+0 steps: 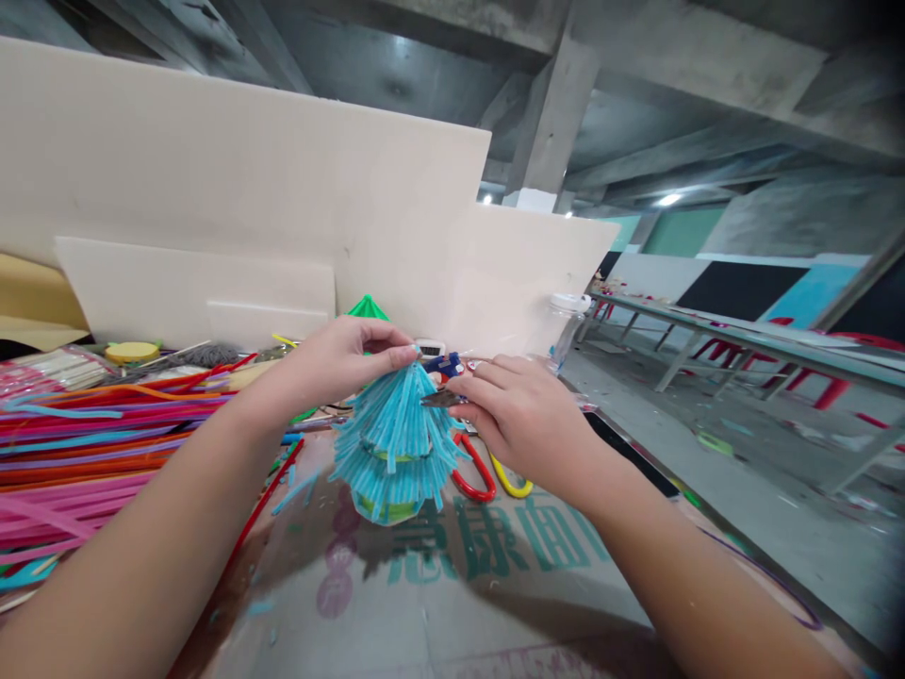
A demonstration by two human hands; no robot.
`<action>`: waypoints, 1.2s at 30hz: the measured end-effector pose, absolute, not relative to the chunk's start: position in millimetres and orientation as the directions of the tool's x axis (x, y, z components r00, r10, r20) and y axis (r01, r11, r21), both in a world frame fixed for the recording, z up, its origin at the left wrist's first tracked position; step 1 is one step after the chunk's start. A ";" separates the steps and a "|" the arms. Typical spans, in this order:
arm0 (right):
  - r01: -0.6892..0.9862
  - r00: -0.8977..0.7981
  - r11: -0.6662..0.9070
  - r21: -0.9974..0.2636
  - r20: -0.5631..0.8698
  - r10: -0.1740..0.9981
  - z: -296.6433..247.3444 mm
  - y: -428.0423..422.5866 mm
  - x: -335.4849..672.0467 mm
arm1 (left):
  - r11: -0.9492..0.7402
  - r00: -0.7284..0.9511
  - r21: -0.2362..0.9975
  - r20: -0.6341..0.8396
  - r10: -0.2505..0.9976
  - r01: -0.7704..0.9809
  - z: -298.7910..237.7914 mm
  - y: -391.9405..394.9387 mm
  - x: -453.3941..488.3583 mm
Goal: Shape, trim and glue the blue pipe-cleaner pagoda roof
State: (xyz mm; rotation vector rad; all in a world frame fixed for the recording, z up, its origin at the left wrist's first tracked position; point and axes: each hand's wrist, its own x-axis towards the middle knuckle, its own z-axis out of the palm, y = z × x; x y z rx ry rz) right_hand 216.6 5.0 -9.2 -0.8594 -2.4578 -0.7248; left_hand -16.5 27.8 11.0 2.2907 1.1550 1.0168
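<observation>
Our left hand (353, 354) pinched the tree (396, 429), our right hand (530, 420) a blade (439, 400); the sheet (374, 637) lay open nearest us, a jar (558, 332) by the panel (410, 236) edge.

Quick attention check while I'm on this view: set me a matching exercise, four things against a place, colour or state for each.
1. Blue cone
2. Jar
3. Loop handles
4. Strips

A. One red, one yellow
B. White lid on top
C. Many colours, piled at the picture's left
D. Tiered, with the left hand at its tip

Pairs: 1-D, 2-B, 3-A, 4-C
</observation>
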 end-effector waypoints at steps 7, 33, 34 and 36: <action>0.659 -0.716 0.685 0.311 0.540 0.443 -9.8 7.6 218.0 | -0.601 0.420 0.606 0.431 0.799 0.521 10.5 29.0 -17.7; 0.595 -0.770 0.737 0.321 0.492 0.407 -1.9 7.2 225.8 | -0.671 0.493 0.573 0.460 0.739 0.471 11.3 23.7 -9.2; 0.594 -0.771 0.735 0.326 0.490 0.406 -1.9 7.2 225.6 | -0.670 0.494 0.579 0.459 0.739 0.464 11.0 23.8 -8.7; 0.594 -0.774 0.730 0.338 0.486 0.405 -1.8 7.0 225.1 | -0.669 0.497 0.589 0.456 0.738 0.453 10.5 24.2 -7.7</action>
